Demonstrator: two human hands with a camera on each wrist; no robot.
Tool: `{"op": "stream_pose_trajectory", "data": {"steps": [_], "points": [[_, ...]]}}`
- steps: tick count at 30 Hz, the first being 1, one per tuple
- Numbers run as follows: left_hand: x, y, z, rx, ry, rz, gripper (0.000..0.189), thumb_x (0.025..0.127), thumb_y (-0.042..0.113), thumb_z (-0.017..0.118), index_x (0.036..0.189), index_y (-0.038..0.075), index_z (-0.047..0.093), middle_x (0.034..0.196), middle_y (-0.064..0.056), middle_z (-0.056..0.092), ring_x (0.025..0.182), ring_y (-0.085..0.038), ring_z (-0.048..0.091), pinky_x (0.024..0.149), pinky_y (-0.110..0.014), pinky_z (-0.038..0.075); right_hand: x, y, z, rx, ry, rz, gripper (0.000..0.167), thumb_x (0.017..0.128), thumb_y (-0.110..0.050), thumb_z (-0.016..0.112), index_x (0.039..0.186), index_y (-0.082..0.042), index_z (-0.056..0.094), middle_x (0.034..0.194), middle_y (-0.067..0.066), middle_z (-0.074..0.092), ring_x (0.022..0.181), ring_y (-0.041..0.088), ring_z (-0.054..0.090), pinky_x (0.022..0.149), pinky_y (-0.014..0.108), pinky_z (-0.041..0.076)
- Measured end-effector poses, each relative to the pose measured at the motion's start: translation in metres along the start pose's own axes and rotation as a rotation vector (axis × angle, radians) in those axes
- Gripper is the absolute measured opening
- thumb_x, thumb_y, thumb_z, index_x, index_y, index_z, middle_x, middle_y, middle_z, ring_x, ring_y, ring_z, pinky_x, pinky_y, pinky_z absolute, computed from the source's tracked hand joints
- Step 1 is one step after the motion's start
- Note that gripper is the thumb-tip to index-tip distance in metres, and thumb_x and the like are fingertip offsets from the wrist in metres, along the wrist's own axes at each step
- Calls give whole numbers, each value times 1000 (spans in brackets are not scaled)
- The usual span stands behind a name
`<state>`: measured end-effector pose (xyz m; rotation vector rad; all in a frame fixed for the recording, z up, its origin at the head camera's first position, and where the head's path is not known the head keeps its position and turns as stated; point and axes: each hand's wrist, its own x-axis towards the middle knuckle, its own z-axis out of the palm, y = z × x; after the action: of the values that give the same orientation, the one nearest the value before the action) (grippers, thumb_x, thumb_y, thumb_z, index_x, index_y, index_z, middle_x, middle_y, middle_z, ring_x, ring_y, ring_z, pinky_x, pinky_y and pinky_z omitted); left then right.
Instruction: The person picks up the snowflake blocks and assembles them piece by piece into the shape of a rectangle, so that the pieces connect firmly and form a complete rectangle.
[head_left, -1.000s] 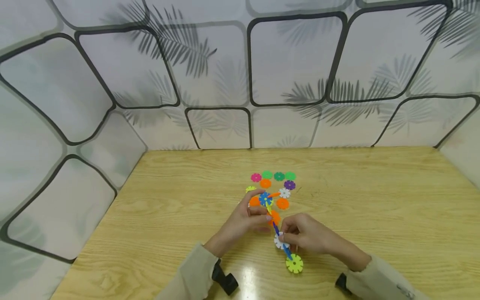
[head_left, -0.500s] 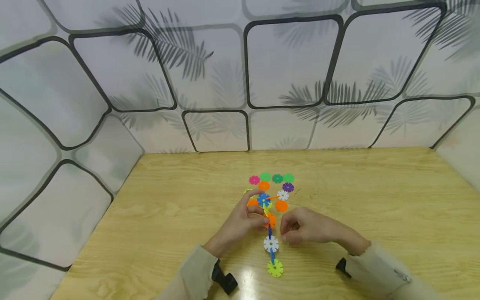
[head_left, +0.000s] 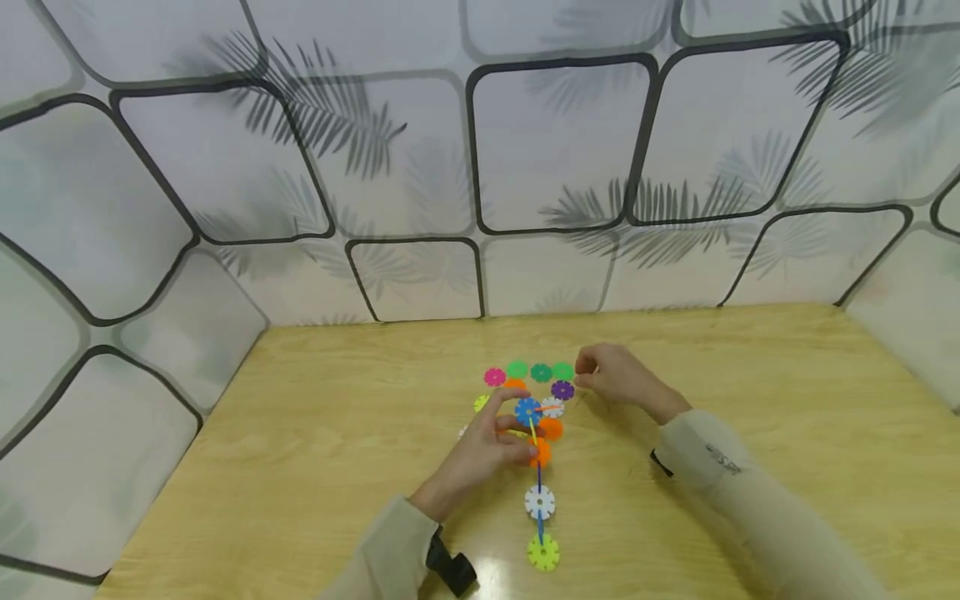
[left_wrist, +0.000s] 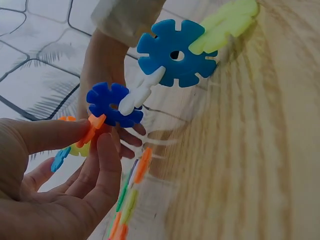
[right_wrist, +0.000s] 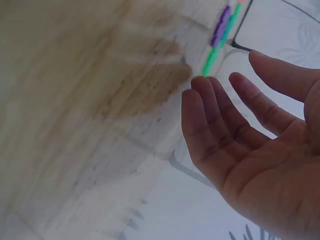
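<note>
My left hand [head_left: 483, 446] pinches an orange interlocking disc [left_wrist: 92, 129] between thumb and fingers. This disc is one link in a chain of notched plastic discs. Toward the person, the chain runs through a dark blue disc [left_wrist: 114, 105], a white disc [head_left: 540, 502] and a blue disc [left_wrist: 177, 53] to a yellow-green disc [head_left: 543, 552]. At the chain's far end, a lighter blue disc [head_left: 528, 411] stands by the left fingertips. My right hand [head_left: 618, 375] holds nothing, its fingers loosely bent beside a light green disc [head_left: 563, 371] and a purple disc [head_left: 562, 390].
Loose discs lie in a group on the wooden table [head_left: 337, 417], among them a pink disc [head_left: 495, 377], a dark green disc [head_left: 542, 372] and an orange disc [head_left: 551, 429]. The left hand hides part of the group. A patterned wall covering [head_left: 420, 279] borders the table's back.
My right hand has let go of the chain by the white disc and moved forward to the loose discs' right side. The chain's near end has swung left. The left hand keeps its hold.
</note>
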<state>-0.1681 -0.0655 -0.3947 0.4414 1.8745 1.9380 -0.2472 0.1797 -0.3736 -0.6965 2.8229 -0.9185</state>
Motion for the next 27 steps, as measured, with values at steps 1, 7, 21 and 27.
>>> {"op": "stream_pose_trajectory", "data": {"steps": [1, 7, 21, 27], "points": [[0, 0, 1, -3, -6, -3, 63, 91, -14, 62, 147, 1, 35, 101, -12, 66, 79, -15, 69, 79, -31, 58, 3, 2, 1, -19, 4, 6, 9, 94, -4, 67, 94, 5, 66, 88, 12, 67, 80, 25, 63, 74, 43, 54], [1, 1, 1, 34, -17, -9, 65, 92, -11, 63, 149, 3, 35, 103, -13, 65, 81, -18, 69, 79, -32, 58, 18, 2, 8, -68, -21, 75, 33, 94, -8, 63, 120, 13, 63, 96, 18, 68, 82, 28, 63, 75, 46, 54], [3, 2, 2, 44, -8, -40, 68, 91, -9, 64, 151, 6, 37, 105, -13, 61, 80, -17, 67, 79, -31, 57, 27, 6, 7, -2, -31, 97, 13, 86, 2, 72, 87, -2, 59, 82, 8, 60, 71, 21, 55, 65, 36, 49], [4, 1, 3, 22, -23, -55, 69, 92, -6, 66, 152, 6, 35, 108, -13, 60, 81, -17, 67, 81, -35, 57, 10, 11, -7, 283, -1, -2, 8, 90, 11, 64, 90, 4, 61, 73, 11, 62, 58, 23, 59, 56, 34, 54]]}}
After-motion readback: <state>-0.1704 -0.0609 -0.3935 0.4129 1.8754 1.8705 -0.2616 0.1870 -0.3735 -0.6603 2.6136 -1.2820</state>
